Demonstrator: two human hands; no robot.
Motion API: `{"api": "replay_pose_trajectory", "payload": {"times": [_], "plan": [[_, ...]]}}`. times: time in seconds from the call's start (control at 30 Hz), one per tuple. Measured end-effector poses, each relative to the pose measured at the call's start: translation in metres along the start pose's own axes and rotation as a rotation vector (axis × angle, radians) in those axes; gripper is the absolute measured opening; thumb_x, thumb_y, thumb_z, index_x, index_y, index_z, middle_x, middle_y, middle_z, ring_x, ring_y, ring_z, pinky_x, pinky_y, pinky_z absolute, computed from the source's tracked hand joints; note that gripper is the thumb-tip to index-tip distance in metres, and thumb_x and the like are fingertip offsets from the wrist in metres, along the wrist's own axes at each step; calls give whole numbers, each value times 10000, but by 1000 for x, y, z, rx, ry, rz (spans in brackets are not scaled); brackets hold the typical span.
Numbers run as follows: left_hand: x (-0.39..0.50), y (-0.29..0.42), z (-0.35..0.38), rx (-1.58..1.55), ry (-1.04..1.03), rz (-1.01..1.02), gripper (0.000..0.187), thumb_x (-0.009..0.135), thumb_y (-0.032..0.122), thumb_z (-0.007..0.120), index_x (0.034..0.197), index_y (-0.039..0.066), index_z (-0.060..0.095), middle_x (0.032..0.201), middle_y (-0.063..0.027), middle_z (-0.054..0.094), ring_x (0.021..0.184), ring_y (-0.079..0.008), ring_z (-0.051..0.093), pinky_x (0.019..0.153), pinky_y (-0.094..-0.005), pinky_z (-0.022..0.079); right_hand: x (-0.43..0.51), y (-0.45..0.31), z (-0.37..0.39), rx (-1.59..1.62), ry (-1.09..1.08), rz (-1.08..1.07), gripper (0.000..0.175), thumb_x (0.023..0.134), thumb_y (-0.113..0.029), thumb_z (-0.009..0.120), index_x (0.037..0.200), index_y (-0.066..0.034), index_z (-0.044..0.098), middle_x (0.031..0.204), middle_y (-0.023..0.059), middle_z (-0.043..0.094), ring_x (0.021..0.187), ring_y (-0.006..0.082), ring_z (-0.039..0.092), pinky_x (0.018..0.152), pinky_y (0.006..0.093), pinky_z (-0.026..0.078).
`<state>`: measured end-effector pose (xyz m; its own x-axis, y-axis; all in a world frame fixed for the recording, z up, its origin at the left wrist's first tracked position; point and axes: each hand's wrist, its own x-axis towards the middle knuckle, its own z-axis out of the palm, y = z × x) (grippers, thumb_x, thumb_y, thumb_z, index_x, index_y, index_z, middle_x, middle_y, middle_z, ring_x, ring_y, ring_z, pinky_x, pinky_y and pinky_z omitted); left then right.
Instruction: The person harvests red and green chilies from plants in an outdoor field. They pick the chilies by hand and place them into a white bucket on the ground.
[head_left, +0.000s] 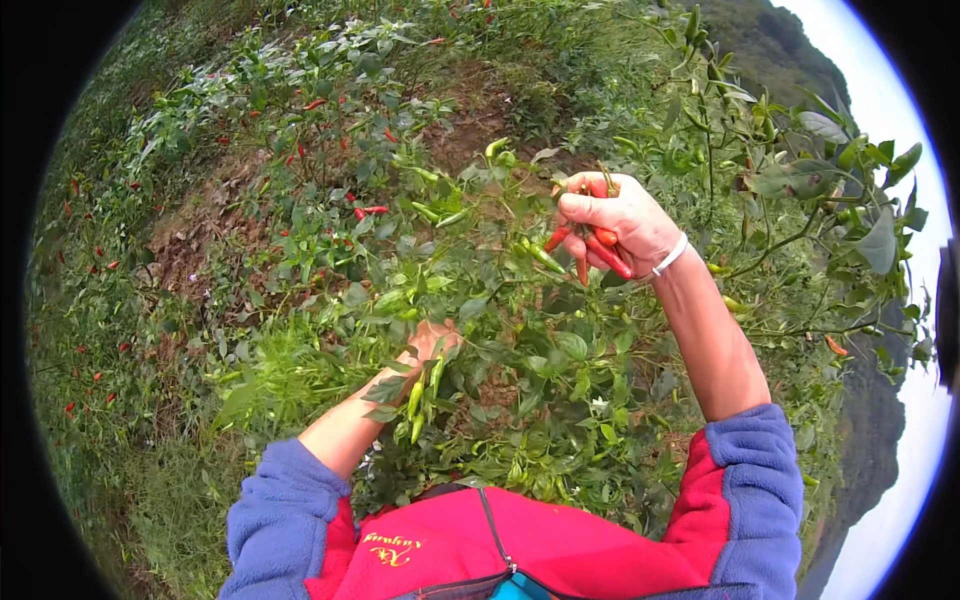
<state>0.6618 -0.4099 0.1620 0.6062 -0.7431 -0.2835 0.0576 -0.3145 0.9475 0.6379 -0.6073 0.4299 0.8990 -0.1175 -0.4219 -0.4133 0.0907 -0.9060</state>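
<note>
My right hand (622, 221), with a white band at the wrist, is closed around several red chili peppers (611, 256) that hang below its fingers, some green stems showing above. Just left of it, a green chili (546, 259) hangs on a plant. My left hand (433, 341) reaches among the leaves of a chili plant (517, 352); foliage covers its fingers, so whether it grips anything is hidden. Long green chilies (417, 397) hang right beside that hand and wrist.
Red chilies (373, 210) dot the plants at upper left, near bare soil (187, 240). A leafy branch (795, 225) rises on the right, close to my right forearm. Feathery green weeds (277, 375) grow left of my left forearm. A hillside (862, 450) lies beyond.
</note>
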Motion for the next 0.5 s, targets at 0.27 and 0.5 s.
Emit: {"api": "replay_pose_trajectory", "payload": {"times": [0.27,0.5], "plan": [[-27,82,-18,-27,-89,13,167,723,158,621,744,24,524,693,-10,533,666,-92,476,627,-261,412,-35,-31,-8,92,223,-545,144,825,-151,544,902,-31,527,752,100,582,510,144,546,327,225,413],[-68,134,-51,-629,-119,124,181,771,129,593,923,41,551,720,42,528,592,-21,425,505,-171,335,-54,13,39,371,-30,-276,187,834,-223,534,810,-40,506,784,70,572,550,134,565,340,208,421]]}}
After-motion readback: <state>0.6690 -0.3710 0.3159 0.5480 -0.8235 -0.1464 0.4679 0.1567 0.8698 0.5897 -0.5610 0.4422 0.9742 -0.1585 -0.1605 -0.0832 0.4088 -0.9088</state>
